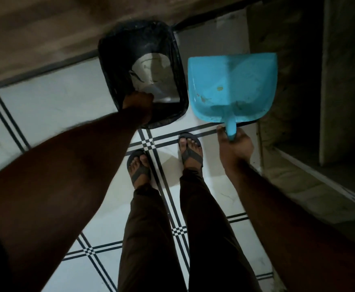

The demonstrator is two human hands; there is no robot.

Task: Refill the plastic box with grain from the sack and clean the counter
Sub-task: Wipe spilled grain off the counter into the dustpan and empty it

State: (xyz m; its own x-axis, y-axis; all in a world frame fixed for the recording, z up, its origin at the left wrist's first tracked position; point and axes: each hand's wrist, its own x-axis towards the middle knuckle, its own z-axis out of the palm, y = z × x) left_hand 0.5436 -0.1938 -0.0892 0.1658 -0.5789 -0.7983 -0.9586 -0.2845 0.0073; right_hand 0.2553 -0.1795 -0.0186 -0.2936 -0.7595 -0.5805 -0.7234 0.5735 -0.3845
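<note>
Dustpan emptying at bin, centre frame.
Right hand fingers wrapped round blue dustpan handle; light, stiff, a few crumbs inside. Left hand grips lined trash bin near rim; liner soft, slippery.

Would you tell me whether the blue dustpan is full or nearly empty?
Nearly empty. The blue dustpan, held by its handle in the right hand, shows bare blue plastic with only a few small specks and smudges near the handle.
</note>
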